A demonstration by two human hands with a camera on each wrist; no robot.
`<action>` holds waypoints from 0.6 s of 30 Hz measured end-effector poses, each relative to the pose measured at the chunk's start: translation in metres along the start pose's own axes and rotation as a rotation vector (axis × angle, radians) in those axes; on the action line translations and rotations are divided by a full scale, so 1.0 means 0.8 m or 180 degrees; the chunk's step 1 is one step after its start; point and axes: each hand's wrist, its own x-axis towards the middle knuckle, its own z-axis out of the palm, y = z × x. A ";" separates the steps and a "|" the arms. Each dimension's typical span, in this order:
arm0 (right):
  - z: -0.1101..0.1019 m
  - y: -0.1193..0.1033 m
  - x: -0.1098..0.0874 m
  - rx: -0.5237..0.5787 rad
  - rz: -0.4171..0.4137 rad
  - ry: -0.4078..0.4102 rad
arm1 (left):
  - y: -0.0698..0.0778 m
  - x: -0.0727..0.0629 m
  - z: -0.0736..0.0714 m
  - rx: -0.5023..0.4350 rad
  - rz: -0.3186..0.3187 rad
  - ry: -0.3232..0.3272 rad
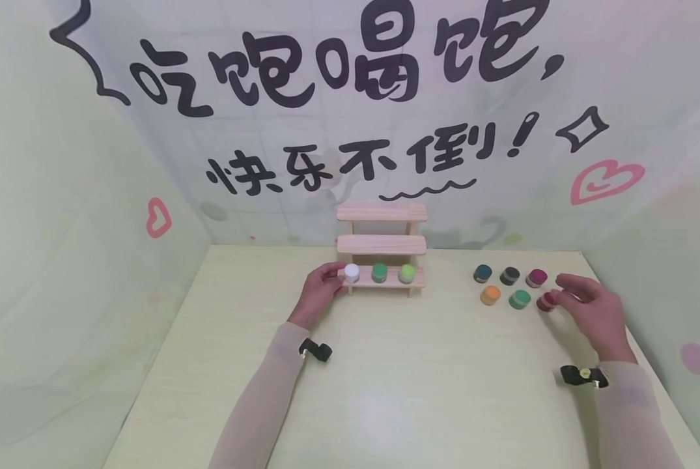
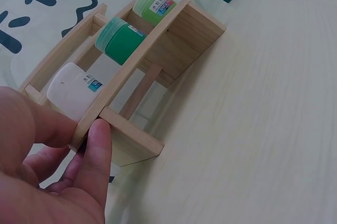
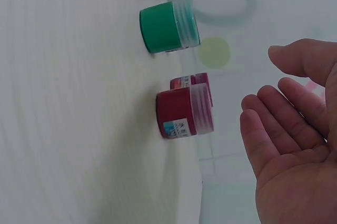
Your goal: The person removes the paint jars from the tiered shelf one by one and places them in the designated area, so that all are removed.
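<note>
My left hand (image 1: pixel 316 296) pinches the left end of the lowest board of a small three-tier wooden display stand (image 1: pixel 381 245), thumb and fingers on either side of the wood. On that board stand a white paint jar (image 2: pixel 73 91), a green paint jar (image 2: pixel 124 41) and a light green paint jar (image 2: pixel 154 7), all with lids on. Over at the right, my right hand (image 1: pixel 597 316) hovers just above and beside a dark red paint jar (image 3: pixel 176 112). Its fingers are relaxed and apart from the jar in the right wrist view, with nothing in them.
Near the dark red jar sit a second green jar (image 1: pixel 519 299), an orange jar (image 1: pixel 490 295), a dark teal jar (image 1: pixel 482 273), a black jar (image 1: pixel 510 276) and a magenta jar (image 1: pixel 536 278). A printed cloth backdrop (image 1: pixel 291 215) hangs behind the table (image 1: pixel 385 378).
</note>
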 end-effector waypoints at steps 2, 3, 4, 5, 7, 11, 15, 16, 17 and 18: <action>0.003 -0.009 0.000 0.0149 -0.0007 0.0001 | 0.000 0.000 0.001 0.0008 -0.0010 0.0010; 0.005 -0.013 0.000 0.0242 -0.0018 0.0008 | 0.000 0.000 0.001 0.0006 -0.0017 0.0015; 0.008 -0.019 0.000 0.0346 -0.0031 -0.0017 | 0.001 0.000 0.001 0.0013 -0.0023 0.0024; 0.012 -0.025 0.000 0.0483 -0.0044 -0.0049 | 0.001 0.000 0.001 0.0015 -0.0027 0.0034; 0.021 -0.036 0.001 0.0632 -0.0079 -0.0070 | 0.002 0.000 0.001 0.0012 -0.0032 0.0043; 0.039 -0.053 0.002 0.0669 -0.0165 -0.0069 | 0.002 -0.001 0.002 -0.0003 -0.0027 0.0044; 0.056 -0.062 0.005 0.0504 -0.0345 0.0001 | 0.002 -0.002 0.003 -0.0019 -0.0030 0.0048; 0.060 -0.064 0.006 0.0503 -0.0382 0.0006 | 0.002 -0.002 0.003 -0.0021 -0.0030 0.0048; 0.064 -0.067 0.007 0.0510 -0.0418 0.0006 | 0.002 -0.002 0.003 -0.0018 -0.0035 0.0051; 0.069 -0.070 0.008 0.0531 -0.0448 -0.0005 | 0.002 -0.002 0.004 -0.0026 -0.0030 0.0053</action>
